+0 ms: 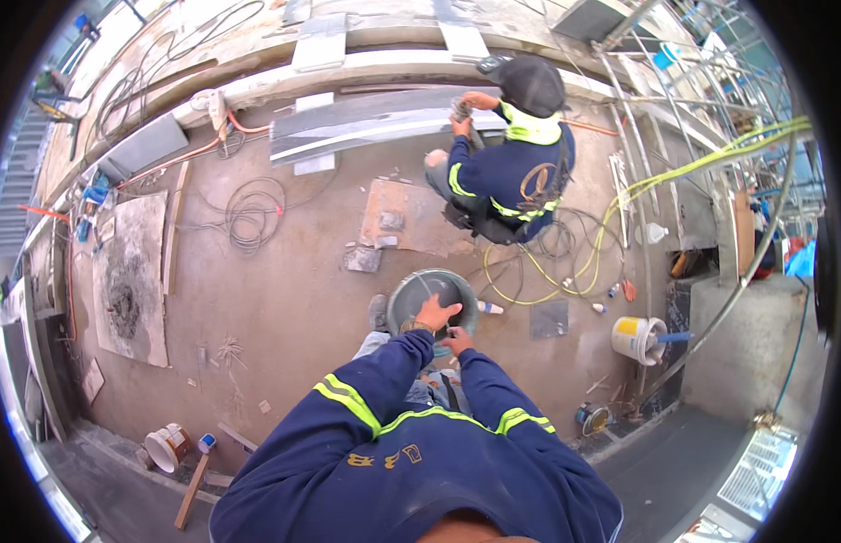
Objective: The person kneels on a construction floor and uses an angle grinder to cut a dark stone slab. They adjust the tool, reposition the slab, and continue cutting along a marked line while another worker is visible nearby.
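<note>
A round grey-green bucket (399, 291) stands on the floor right in front of me, its inside dark grey. My left hand (434, 314) reaches over its opening, thumb and fingers spread, holding nothing that I can see. At the near right part of the rim is my right hand (457, 341), its fingers drawn together. What they pinch, if anything, is too small to tell. A white-and-blue plug connector (490, 308) lies just right of the bucket.
Ahead, a co-worker (520, 172) crouches by a long grey slab (366, 127). Yellow cables (583, 271) curl on the right, near a white bucket (638, 339). A mortar-stained board (131, 281) lies left; another bucket (168, 447) lies tipped at lower left.
</note>
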Available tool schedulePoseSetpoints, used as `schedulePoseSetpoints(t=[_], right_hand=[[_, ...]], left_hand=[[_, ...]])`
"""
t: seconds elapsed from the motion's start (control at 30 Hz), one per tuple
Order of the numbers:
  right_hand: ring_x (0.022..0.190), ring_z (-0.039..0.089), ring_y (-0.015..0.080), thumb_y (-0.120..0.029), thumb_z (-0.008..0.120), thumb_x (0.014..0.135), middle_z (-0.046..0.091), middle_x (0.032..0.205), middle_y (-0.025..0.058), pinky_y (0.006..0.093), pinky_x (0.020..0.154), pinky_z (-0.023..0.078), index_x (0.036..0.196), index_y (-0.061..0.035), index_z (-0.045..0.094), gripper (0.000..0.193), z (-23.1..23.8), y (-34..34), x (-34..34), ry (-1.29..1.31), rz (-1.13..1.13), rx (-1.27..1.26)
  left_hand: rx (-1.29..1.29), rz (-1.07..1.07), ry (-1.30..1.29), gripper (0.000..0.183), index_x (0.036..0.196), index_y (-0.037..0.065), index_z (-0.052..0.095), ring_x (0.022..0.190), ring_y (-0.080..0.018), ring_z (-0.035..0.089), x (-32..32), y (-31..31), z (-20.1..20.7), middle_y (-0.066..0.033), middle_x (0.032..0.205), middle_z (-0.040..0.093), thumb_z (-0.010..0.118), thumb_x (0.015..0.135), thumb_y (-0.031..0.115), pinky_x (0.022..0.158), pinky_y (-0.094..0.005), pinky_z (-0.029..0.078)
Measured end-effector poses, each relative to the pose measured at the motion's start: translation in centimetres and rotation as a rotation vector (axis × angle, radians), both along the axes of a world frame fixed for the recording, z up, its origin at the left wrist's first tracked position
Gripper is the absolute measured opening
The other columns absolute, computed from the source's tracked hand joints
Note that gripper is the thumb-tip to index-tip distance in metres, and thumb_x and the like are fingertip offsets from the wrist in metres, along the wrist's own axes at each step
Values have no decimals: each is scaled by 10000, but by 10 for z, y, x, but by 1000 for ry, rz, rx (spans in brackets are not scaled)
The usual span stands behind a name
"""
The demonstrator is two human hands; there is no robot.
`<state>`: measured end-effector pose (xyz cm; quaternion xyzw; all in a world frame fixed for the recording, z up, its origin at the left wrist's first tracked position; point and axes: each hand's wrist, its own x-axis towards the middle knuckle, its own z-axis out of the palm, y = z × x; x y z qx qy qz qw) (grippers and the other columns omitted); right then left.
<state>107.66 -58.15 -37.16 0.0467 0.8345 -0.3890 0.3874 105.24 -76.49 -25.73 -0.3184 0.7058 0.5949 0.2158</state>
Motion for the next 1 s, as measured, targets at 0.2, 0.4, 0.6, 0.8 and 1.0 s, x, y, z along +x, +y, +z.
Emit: schedulePoseSetpoints(t=[0.2,0.4,0.6,0.8,1.0], right_hand=[[712,655,256,-228,753,680,675,754,145,397,706,503,839,-14,677,277,12,3,-65,81,-40,182],[748,677,291,-258,754,692,703,883,172,410,709,524,922,-9,695,344,-18,14,-105,-139,-388,269],[564,649,305,-281,717,729,698,813,195,405,599,525,916,-4,705,334,-8,42,-120,-318,-423,328],[530,615,230,-183,682,759,599,679,136,412,493,495,850,-15,649,194,-34,47,-161,-437,-314,319],[865,691,359,-283,710,701,707,908,227,414,772,534,986,0,713,402,-45,16,-146,-182,-61,272]], left_hand=[[-369,-57,415,458,1211,71,655,1151,-342,590,1,-246,-34,-198,1218,636,693,885,391,1017,-424,449],[-1011,-364,-615,449,1214,102,671,1165,-351,598,266,-455,-93,-142,1216,666,494,966,431,963,-479,477],[-751,-460,-634,379,973,103,731,1013,-338,667,418,-279,-43,-143,1071,706,609,864,445,862,-486,522],[-181,-344,-417,366,958,88,721,961,-337,666,306,-160,-71,-153,1010,704,606,872,425,819,-472,519],[-181,-386,-68,354,943,74,712,909,-337,665,163,-286,-58,-164,948,703,603,881,405,776,-457,515]])
